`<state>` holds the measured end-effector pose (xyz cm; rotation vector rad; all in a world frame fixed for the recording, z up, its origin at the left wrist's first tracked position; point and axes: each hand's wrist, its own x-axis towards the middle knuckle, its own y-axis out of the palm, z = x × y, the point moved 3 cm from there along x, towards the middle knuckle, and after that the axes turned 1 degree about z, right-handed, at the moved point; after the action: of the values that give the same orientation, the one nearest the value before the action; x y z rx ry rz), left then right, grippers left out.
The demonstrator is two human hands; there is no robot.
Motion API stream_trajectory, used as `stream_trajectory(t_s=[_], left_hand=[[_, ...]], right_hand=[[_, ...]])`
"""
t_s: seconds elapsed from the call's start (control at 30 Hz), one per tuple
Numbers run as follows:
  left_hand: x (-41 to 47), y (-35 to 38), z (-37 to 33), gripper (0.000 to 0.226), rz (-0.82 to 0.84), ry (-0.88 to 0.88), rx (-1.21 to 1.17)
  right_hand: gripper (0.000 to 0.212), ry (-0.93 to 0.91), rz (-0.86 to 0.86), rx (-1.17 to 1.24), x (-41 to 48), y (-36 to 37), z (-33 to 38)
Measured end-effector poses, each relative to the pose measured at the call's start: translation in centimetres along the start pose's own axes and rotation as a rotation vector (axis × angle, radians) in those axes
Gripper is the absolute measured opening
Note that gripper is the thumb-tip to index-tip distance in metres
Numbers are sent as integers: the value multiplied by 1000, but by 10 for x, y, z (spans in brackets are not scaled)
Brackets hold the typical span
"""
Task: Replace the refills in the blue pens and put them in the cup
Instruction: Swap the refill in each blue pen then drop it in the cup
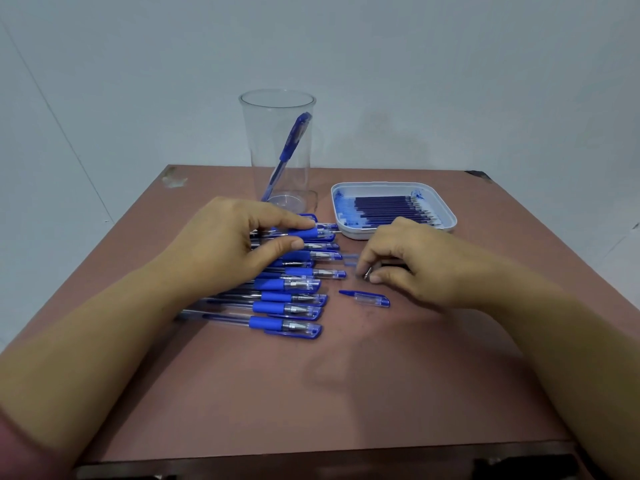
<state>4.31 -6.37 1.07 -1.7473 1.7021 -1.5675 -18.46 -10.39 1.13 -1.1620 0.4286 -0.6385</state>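
Observation:
Several blue pens (287,306) lie in a row on the brown table (311,393). My left hand (228,244) pinches one pen (304,233) at the far end of the row by its blue grip, between thumb and forefinger. My right hand (398,258) pinches a small metal-tipped pen part (367,273) just above the table. A loose pen cap (367,298) lies in front of that hand. The clear cup (277,109) stands at the back and holds one blue pen (289,147). A white tray (446,216) of dark blue refills (388,207) sits at the back right.
The table ends at a pale wall behind the cup. Its front edge runs along the bottom of the view. Blue ink stains mark the tray's inner left side (346,209). The tray's near edge lies just beyond my right hand.

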Motion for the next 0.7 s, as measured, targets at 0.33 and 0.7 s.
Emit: stream_trajectory(t_s=[0.33, 0.7], left_hand=[[0, 3, -1, 28, 1, 25, -33], [0, 3, -6, 28, -8, 76, -68]], right_hand=[[19, -103, -329, 115, -2, -7, 0], [22, -62, -460, 345, 7, -1, 6]])
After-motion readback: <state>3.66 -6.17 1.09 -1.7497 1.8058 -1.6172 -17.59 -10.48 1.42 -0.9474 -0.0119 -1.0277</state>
